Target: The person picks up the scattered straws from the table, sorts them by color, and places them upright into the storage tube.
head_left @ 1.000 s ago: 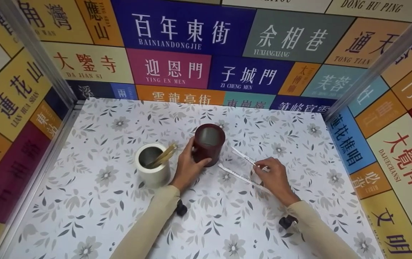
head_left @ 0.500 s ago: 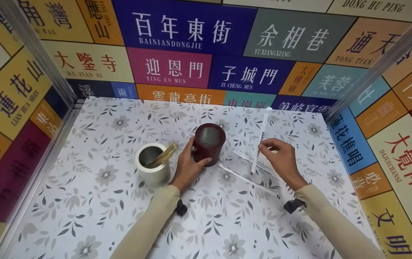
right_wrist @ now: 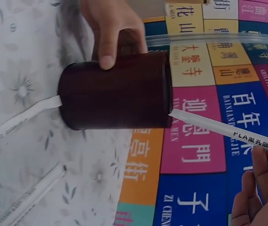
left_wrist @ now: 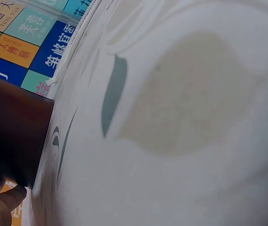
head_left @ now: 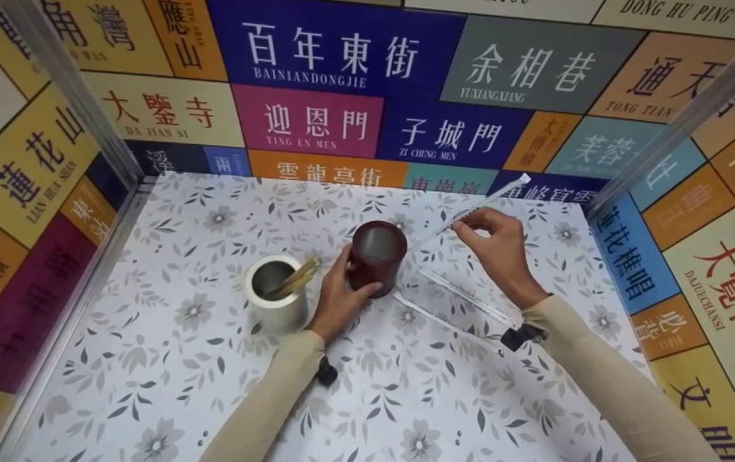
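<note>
The left hand grips a dark red cylindrical cup standing upright on the white flower-patterned table; the right hand pinches a slim white printed straw, tilted, while two similar straws lie near the cup

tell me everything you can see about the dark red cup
The dark red cup is a plain cylinder, smooth and faintly glossy, with a rim around a greyish inside; it looks open-topped. Its exact material is unclear. It stands upright on the floral tabletop, right of the white pot. The left grip holds its side. Whether the raised straw touches it is unclear.
</note>
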The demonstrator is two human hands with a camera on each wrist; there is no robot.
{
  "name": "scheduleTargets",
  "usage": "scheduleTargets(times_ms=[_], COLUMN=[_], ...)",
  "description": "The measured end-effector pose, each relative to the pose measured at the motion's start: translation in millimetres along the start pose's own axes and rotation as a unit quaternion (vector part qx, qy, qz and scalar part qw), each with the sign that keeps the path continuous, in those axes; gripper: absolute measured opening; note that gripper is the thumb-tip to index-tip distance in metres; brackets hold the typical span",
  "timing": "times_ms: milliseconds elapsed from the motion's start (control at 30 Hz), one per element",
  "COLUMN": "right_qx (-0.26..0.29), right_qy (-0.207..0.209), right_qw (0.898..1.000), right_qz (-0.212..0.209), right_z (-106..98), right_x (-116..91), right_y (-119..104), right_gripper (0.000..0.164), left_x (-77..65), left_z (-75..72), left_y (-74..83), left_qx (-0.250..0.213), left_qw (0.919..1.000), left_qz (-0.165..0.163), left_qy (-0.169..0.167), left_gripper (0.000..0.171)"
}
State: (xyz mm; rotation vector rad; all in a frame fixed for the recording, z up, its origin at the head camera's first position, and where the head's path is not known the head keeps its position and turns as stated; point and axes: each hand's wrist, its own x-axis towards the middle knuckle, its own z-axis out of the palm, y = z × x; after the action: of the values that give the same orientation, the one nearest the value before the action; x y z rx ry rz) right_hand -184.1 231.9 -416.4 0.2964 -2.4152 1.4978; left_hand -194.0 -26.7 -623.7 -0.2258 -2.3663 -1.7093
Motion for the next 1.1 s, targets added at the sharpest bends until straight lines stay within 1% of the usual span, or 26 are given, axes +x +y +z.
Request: scheduleTargets(times_ms=[67, 100, 267, 300, 433, 633, 833, 1100], right_qx=[0.007, 0.016, 0.038, 0.041, 0.044, 0.019, -0.005, -0.004], right_qy=[0.000, 0.001, -0.005, -0.010, -0.041, -0.080, -0.100, -0.095], right_qw=[1.000, 1.000, 0.999, 0.999, 0.998, 0.997, 0.995, 0.995], right_qz=[-0.003, -0.004, -0.012, -0.014, -0.022, -0.014, -0.020, -0.017], right_z=[4, 7, 24, 28, 42, 58, 65, 65], right_x=[3, 5, 13, 13, 10, 4, 2, -5], right_y=[-3, -1, 22, 28, 42, 58, 66, 75], right_gripper=[0.008, 0.008, 0.007, 0.007, 0.007, 0.008, 0.006, 0.013], left_x=[-0.3, -0.4, -0.3, -0.3, -0.2, -0.3, 0.2, 0.2], left_z=[-0.1, -0.2, -1.1, -1.0, -0.4, 0.9, 0.6, -0.1], left_y=[-0.1, 0.0, -0.6, -0.9, -1.5, -1.7, -1.3, -1.1], left_qx=[0.000, -0.001, -0.001, -0.002, -0.002, 0.004, 0.002, 0.007], left_qw=[1.0000, 1.0000, 1.0000, 1.0000, 1.0000, 1.0000, 1.0000, 1.0000], left_qz=[0.001, 0.001, 0.000, 0.000, 0.003, 0.005, 0.003, 0.004], left_qy=[0.001, 0.002, 0.005, 0.005, 0.006, 0.001, -0.001, -0.001], left_gripper=[0.097, 0.097, 0.098, 0.098, 0.098, 0.098, 0.097, 0.096])
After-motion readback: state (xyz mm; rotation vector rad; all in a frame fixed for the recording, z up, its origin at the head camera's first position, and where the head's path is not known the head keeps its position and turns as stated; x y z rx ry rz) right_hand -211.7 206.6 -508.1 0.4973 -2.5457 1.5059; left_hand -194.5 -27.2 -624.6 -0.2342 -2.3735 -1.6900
